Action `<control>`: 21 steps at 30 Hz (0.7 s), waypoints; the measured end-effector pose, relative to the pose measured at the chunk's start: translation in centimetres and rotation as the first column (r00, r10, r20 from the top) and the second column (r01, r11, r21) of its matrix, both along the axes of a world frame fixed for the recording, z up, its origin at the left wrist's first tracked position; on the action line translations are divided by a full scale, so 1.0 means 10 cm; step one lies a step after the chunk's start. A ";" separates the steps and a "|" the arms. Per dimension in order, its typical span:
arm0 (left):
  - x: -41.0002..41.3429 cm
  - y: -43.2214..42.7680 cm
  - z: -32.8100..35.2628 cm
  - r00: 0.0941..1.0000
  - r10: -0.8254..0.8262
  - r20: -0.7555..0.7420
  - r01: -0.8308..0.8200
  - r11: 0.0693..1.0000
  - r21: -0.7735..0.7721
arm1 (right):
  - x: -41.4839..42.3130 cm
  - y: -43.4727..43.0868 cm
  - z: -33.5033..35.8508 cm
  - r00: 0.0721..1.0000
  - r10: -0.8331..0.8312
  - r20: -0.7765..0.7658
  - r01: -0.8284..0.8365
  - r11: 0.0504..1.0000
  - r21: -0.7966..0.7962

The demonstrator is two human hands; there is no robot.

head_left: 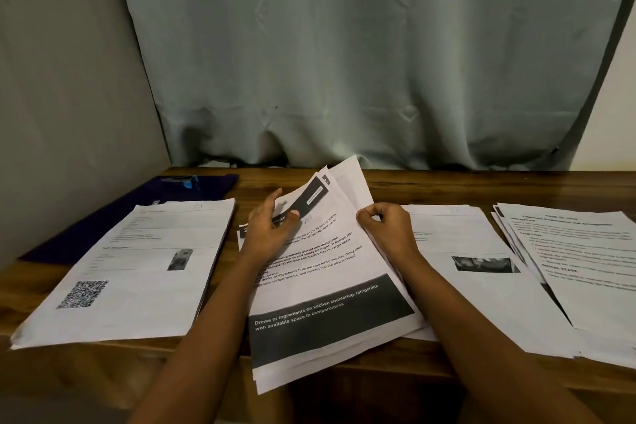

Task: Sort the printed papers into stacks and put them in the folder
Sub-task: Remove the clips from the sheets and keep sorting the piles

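Observation:
A loose pile of printed papers with black bands lies in the middle of the wooden table. My left hand holds the top sheet near its upper left, thumb on the black band, fingers spread. My right hand pinches the right edges of the lifted sheets, which fan upward. A neat stack with a QR code lies to the left. Two more stacks lie to the right, one with a photo and one of text pages. A dark blue folder lies at the back left.
A grey curtain hangs behind the table, and a grey wall stands on the left. A small clip with a blue handle rests on the folder's far end. The middle pile overhangs the table's front edge.

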State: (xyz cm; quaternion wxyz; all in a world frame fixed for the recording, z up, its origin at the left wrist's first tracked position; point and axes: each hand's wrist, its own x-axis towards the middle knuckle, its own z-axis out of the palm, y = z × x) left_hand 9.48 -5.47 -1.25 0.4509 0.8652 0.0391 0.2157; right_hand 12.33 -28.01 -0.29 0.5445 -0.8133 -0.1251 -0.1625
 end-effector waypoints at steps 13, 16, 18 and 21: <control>0.06 0.00 -0.07 0.981 -0.059 -0.183 0.103 0.965 0.242 | 0.05 0.02 -0.08 0.997 0.017 -0.072 -0.032 0.975 -0.219; 0.08 0.03 -0.09 0.976 -0.065 -0.206 0.126 0.947 0.296 | 0.07 0.01 -0.11 0.997 -0.004 -0.082 -0.013 0.980 -0.197; 0.09 0.06 -0.09 0.975 -0.089 -0.204 0.142 0.953 0.266 | 0.08 0.00 -0.11 0.995 -0.034 -0.094 0.022 0.992 -0.126; 0.08 0.08 -0.07 0.977 -0.113 -0.181 0.153 0.962 0.226 | 0.09 -0.01 -0.11 0.991 -0.039 -0.130 0.033 0.998 -0.052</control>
